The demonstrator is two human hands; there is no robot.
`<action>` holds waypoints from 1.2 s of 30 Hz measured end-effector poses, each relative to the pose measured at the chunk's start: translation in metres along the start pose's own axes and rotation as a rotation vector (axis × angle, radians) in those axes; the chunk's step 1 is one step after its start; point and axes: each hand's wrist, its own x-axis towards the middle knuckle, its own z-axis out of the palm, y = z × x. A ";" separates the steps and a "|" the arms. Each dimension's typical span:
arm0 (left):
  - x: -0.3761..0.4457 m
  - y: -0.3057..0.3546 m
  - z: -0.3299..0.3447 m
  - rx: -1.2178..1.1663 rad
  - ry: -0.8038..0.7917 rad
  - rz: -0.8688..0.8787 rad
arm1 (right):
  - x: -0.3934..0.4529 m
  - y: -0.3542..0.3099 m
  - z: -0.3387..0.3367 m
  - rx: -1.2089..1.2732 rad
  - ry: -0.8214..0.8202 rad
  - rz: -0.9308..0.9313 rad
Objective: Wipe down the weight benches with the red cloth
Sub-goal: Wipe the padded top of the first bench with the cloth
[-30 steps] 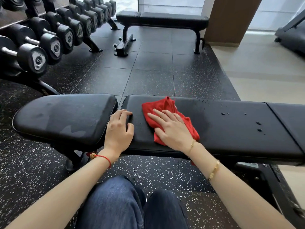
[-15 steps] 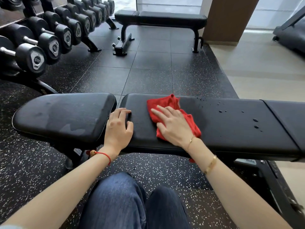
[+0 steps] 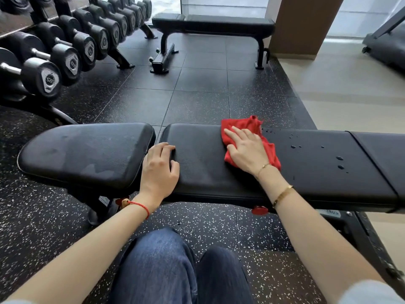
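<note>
Red cloth (image 3: pixel 252 126) lies bunched right of centre on the bench (image 3: pixel 317 178), pressed under the right hand (image 3: pixel 247 152), fingers flat and spread. Left hand (image 3: pixel 160 172) rests nearby, fingers bent, holding nothing. Soft, light and limp, the cloth probably wipes best under a flat palm.

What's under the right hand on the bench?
The right hand presses the red cloth flat on the black bench pad. The pad beneath the cloth is hidden.

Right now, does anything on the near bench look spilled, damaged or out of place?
Yes: liquid drops lie scattered on the long bench pad, to the right of the red cloth under the right hand; they are not yet wiped. Nothing looks damaged.
</note>
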 end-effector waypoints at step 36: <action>0.006 0.045 0.016 0.148 -0.066 0.165 | 0.013 0.043 -0.009 0.025 0.014 0.129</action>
